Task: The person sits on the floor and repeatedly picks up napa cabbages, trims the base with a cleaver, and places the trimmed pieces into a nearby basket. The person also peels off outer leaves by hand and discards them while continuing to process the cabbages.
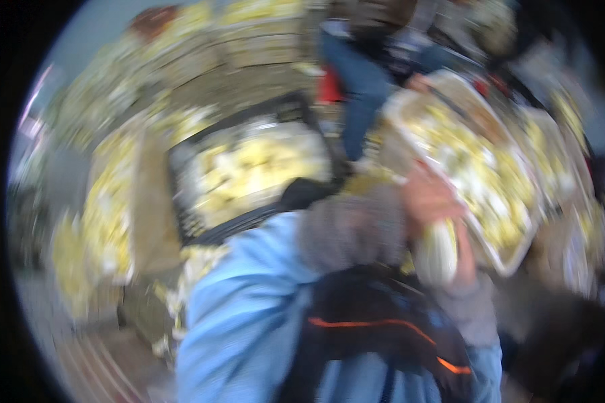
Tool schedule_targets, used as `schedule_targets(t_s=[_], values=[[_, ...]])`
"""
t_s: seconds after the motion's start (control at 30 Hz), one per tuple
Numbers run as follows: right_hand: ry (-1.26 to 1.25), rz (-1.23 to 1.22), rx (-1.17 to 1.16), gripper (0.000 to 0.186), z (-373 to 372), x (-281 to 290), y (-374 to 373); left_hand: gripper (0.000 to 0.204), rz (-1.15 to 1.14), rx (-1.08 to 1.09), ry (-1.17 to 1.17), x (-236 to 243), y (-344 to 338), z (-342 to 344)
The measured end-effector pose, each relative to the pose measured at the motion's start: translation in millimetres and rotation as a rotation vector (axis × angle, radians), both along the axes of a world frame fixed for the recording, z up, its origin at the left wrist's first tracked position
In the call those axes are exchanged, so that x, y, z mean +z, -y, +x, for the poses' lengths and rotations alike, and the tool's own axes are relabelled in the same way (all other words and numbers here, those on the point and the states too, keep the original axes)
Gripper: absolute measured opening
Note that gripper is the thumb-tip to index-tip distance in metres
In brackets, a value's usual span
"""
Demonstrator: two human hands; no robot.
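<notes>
A pale, oval endive head [438,255] is held in front of my body, to the right. My left hand [431,193] reaches across from the left and closes on its upper end. Along its right side are the fingers of my right hand [465,255], wrapped round it. Motion smears both hands, so single fingers are hard to make out. Just beyond the hands, on the right, a whitish bin [477,109] holds many yellow-and-white endives. On the left, near my left arm, a black crate [181,201] lined with clear plastic holds more of them.
A tan box [153,201] of endives stands far left. Stacked crates [259,47] line the back. Loose leaves [171,295] lie at the lower left. A person in blue trousers [363,87] is across from me. More filled bins [548,158] stand at the right.
</notes>
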State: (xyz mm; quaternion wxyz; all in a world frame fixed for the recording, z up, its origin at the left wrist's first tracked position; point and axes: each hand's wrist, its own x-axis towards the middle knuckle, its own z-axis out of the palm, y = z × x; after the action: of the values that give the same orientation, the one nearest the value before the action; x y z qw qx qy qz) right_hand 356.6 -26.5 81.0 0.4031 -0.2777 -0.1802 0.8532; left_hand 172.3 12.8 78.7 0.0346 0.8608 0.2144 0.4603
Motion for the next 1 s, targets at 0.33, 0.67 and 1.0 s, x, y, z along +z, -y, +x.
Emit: schedule_targets(t_s=[0.33, 0.67, 1.0], values=[[0.906, 0.314, 0.323, 0.054, 38.6, -40.0, 0.0, 0.041, -1.286, 0.324, 1.453, -87.6, 88.7, -220.7], [0.87, 0.255, 0.559, 0.038, -6.0, -57.6, -2.0, 0.038, -1.141, 1.309, 0.848, -196.4, 25.9, -351.7], [0.973, 0.176, 0.343, 0.03, -0.2, -63.1, 1.9, 0.036, -0.972, 1.492, 0.292, -258.7, -35.8, -425.1]])
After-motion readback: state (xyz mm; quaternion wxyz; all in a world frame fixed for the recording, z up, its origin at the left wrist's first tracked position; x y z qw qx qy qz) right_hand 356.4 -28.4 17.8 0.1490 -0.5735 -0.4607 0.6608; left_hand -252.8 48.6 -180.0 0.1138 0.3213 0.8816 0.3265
